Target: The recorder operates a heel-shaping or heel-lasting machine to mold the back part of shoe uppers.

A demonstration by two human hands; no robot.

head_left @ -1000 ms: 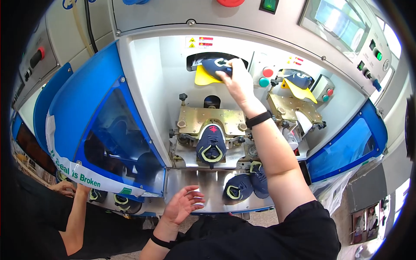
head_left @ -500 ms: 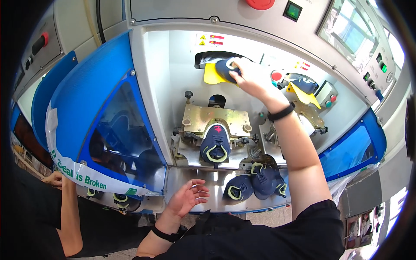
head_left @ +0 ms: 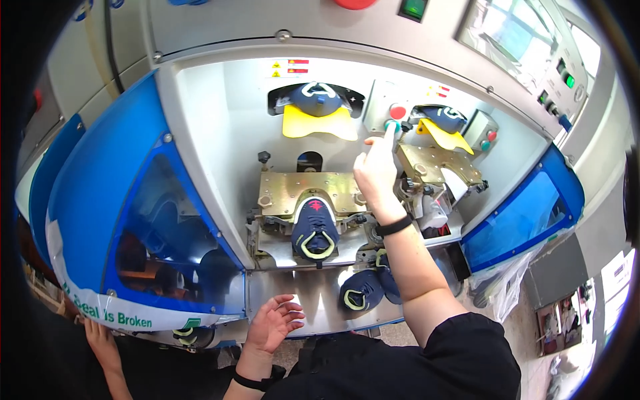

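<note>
Up at the right, a screen (head_left: pixel 510 35) gleamed — and below, clear plastic sheeting (head_left: pixel 503 293) drooped under a blue guard (head_left: pixel 523 213)!

Your head camera, the left fisheye of the worn pair, looks down and forward over your left hand (head_left: pixel 272 325) and right hand (head_left: pixel 377 170), facing the machine (head_left: pixel 250 127) at close range.

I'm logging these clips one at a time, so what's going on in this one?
Someone works at a machine, their right hand extending a finger to a green button; whether it is pressed is unclear. The left hand is open and holds nothing. A dark blue shoe sits toe-inward at a brass-coloured block, a dark blue shoe piece sits above a yellow flap, and more shoes lie on the metal ledge.
</note>
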